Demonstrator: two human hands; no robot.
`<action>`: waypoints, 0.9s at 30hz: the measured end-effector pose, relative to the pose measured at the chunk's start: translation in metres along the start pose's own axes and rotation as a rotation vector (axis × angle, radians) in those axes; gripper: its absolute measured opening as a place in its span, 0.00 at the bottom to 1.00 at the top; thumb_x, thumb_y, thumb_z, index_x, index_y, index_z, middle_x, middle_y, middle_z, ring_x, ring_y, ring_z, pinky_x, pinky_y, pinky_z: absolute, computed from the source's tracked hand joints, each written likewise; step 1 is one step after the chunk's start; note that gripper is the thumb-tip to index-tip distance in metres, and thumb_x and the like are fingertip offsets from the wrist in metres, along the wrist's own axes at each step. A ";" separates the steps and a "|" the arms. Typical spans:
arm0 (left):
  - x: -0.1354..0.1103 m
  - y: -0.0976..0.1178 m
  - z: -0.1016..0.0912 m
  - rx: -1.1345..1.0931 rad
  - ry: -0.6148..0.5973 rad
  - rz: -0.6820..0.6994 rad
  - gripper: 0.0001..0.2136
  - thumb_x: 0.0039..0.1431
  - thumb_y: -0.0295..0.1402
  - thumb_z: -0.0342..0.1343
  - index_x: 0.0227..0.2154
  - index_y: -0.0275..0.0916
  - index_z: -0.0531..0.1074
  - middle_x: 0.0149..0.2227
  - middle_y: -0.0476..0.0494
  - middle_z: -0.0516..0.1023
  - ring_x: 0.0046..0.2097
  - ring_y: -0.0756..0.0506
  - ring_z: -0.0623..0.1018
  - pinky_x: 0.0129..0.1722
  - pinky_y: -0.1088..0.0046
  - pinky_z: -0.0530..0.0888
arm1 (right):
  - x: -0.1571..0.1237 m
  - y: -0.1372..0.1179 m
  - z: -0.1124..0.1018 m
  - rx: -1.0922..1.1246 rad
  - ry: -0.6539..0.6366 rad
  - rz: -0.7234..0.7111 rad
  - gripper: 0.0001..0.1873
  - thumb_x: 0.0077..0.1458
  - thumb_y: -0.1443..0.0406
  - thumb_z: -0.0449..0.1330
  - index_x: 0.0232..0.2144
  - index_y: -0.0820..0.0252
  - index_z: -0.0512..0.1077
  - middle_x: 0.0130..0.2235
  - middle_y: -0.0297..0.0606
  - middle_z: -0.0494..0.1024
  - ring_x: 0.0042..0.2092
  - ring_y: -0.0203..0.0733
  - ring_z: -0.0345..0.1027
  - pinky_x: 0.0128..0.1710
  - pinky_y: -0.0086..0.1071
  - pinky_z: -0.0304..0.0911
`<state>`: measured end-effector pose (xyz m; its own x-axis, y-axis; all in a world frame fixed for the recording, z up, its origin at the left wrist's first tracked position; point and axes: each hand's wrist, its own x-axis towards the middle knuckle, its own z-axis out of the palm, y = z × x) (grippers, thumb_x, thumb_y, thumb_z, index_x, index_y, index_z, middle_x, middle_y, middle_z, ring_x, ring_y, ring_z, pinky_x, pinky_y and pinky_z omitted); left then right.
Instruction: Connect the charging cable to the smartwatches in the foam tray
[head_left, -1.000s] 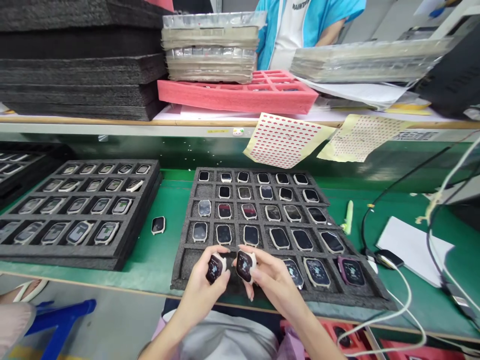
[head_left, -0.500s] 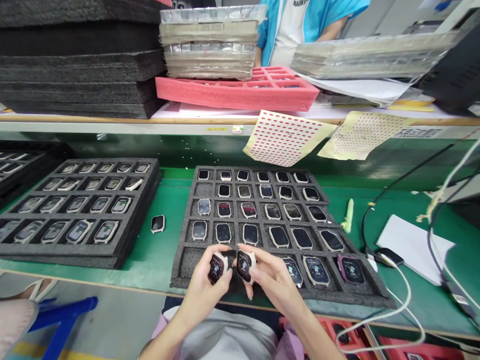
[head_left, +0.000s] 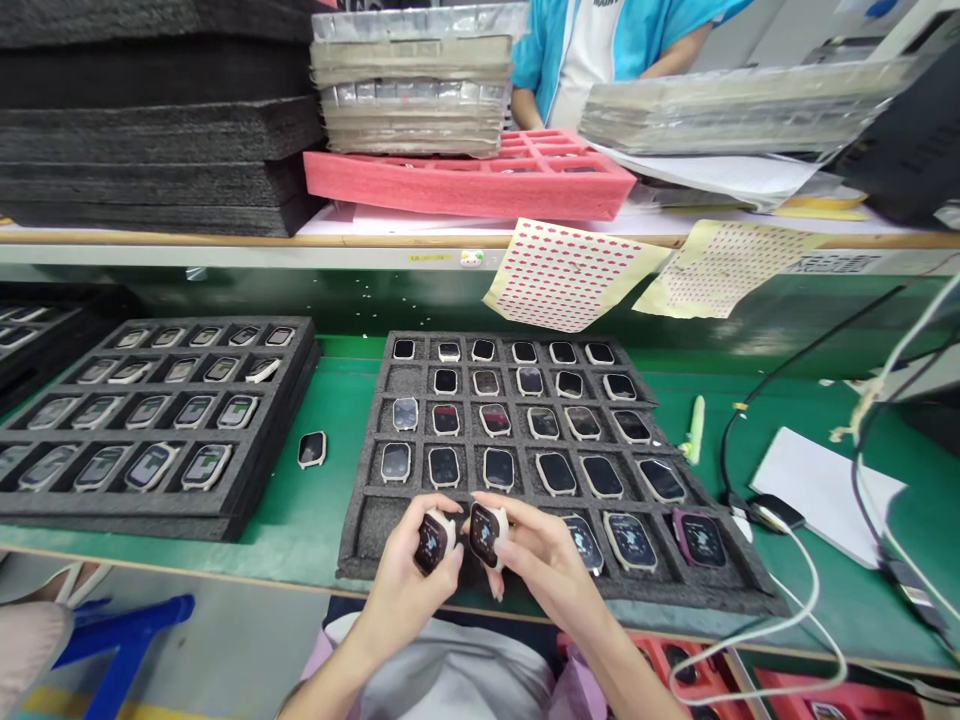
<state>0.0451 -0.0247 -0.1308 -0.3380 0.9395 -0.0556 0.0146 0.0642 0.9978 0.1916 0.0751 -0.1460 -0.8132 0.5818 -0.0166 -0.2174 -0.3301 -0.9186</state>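
Observation:
My left hand point(head_left: 409, 590) is closed around a small watch body point(head_left: 433, 541) with a lit dark screen and pale case. A second watch body point(head_left: 485, 535) of the same kind sits in the closed fingers of my right hand point(head_left: 541, 560). Both hands hover side by side over the near left corner of a black foam tray point(head_left: 360, 545), whose cells hold several watch bodies. The two watches nearly touch each other.
Another black foam tray point(head_left: 247, 490) of watch bodies lies to the left, with a loose watch body point(head_left: 312, 449) between the trays. Cables point(head_left: 780, 560) and a white pad point(head_left: 825, 490) lie at right. On the shelf are black foam stacks point(head_left: 150, 110), a pink tray point(head_left: 465, 185), sticker sheets point(head_left: 570, 275). A person in blue stands behind.
Both hands with their watches have shifted very slightly; the watches are held a little closer together. Nothing else has moved.

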 end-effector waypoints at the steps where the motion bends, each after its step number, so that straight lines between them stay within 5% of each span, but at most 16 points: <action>1: 0.000 0.000 0.000 -0.008 0.004 -0.007 0.12 0.55 0.27 0.52 0.43 0.40 0.63 0.33 0.50 0.68 0.33 0.48 0.69 0.36 0.75 0.66 | 0.000 0.000 0.000 -0.003 0.001 -0.002 0.23 0.55 0.62 0.63 0.52 0.63 0.68 0.25 0.36 0.73 0.23 0.37 0.67 0.24 0.31 0.65; 27: -0.003 0.003 0.002 -0.002 0.042 0.006 0.10 0.55 0.27 0.53 0.40 0.41 0.64 0.30 0.53 0.66 0.31 0.50 0.66 0.33 0.77 0.65 | -0.001 0.001 -0.001 -0.021 0.014 0.013 0.24 0.55 0.60 0.63 0.53 0.63 0.68 0.24 0.36 0.73 0.23 0.38 0.67 0.23 0.31 0.65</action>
<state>0.0476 -0.0263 -0.1281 -0.3776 0.9247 -0.0482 0.0143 0.0579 0.9982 0.1926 0.0750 -0.1471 -0.8080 0.5882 -0.0340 -0.1957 -0.3223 -0.9262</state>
